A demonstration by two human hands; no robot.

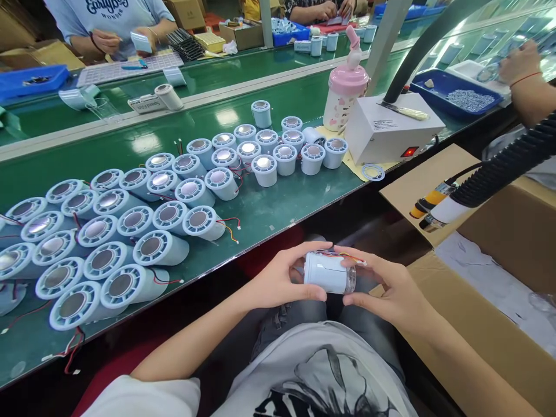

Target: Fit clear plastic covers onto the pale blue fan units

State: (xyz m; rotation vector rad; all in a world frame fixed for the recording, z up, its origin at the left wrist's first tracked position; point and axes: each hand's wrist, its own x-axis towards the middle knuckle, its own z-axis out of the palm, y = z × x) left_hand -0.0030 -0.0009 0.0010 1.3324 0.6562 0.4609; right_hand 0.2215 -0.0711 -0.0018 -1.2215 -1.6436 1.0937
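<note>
Over my lap, both hands hold one pale blue cylinder [326, 272] lying on its side, with thin coloured wires along its top. My left hand [282, 279] grips its left end; my right hand [386, 289] grips its right, clear-tipped end. On the green belt [269, 208] in front lie several like cylinders [130, 231] with round silver faces and red and black wires, packed in rows from the near left to the middle.
A white box [391, 127] with a lit red switch and a pink bottle [345, 92] stand at right. A black ribbed hose [499, 168] crosses an open cardboard carton [490, 289]. Other people's hands work at the far side and upper right, near a blue tray [456, 95].
</note>
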